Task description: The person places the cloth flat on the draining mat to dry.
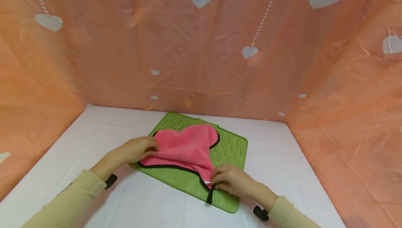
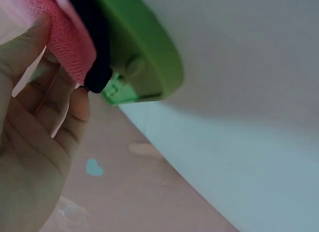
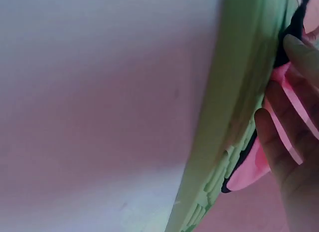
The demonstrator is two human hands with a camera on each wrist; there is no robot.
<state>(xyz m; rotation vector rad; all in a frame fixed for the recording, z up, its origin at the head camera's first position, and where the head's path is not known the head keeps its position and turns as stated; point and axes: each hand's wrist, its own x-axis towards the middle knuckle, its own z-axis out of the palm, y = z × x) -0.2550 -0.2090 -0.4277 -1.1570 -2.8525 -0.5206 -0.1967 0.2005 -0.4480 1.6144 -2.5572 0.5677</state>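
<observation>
Orange sheeting [image 1: 132, 46] printed with white hearts walls in a white table [image 1: 94, 130] on three sides. On the table, toward six o'clock of the head view, lies a green ribbed mat [image 1: 232, 147], set at an angle. A pink cloth [image 1: 185, 147] with a black edge rests on the mat, partly folded over itself. The left hand [image 1: 138, 149] pinches the cloth's edge at nine o'clock, thumb and curled fingers closed on the fabric, which the left wrist view confirms, with the black trim [image 2: 92, 47] just beside the fingertips. The right hand [image 1: 232, 181] pinches the cloth's near corner at five o'clock, fingers curled over it, touching the mat, beside a short black loop [image 1: 209, 196] hanging from that corner.
</observation>
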